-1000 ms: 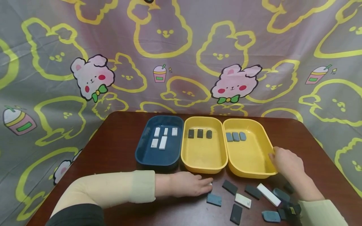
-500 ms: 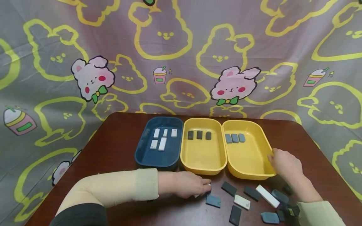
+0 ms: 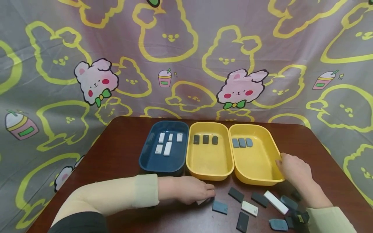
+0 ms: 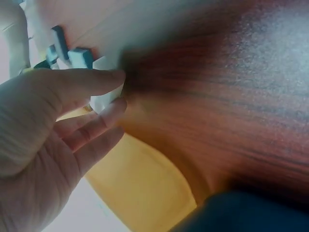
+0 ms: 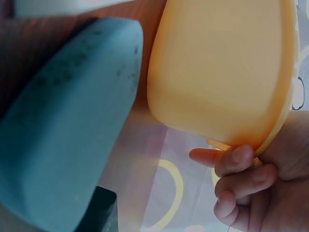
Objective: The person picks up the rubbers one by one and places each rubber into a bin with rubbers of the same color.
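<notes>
My left hand [image 3: 193,190] is low over the table in front of the middle yellow tray [image 3: 210,177]. Between thumb and fingertips it pinches a white eraser [image 4: 104,100], partly covered by the fingers. My right hand [image 3: 295,170] grips the outer rim of the right yellow tray [image 3: 259,182]; curled fingers [image 5: 246,181] show at that rim in the right wrist view. A blue eraser [image 3: 220,207] lies just right of the left hand. Further right are a dark eraser [image 3: 236,194], a white eraser [image 3: 249,208] and several more.
A dark blue tray [image 3: 163,169] on the left holds several white erasers [image 3: 167,149]. Three dark erasers [image 3: 205,139] lie in the middle tray, three blue ones [image 3: 242,142] in the right tray. A patterned cloth [image 3: 186,64] hangs behind the table [image 3: 122,145].
My left hand has drawn slightly left and its fingers have curled in; the white eraser has come along the table with it. The right hand stays on the tray rim.
</notes>
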Available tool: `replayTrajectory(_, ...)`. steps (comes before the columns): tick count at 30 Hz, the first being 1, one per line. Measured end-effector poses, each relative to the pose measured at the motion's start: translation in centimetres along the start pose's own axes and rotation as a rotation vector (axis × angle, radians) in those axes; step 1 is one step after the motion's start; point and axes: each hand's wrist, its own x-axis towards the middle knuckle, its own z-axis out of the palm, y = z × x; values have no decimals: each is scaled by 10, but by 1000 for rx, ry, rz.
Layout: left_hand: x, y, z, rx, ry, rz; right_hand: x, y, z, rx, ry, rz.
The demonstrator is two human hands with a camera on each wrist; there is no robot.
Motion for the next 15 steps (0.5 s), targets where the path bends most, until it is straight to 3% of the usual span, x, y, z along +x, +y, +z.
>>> replayTrajectory(10, -31, 3, -15, -32, 126, -40, 0, 0, -7, -65, 19, -42)
replayTrajectory(15, -50, 5, -23, -60, 181, -104, 1, -9, -9, -69, 139, -51)
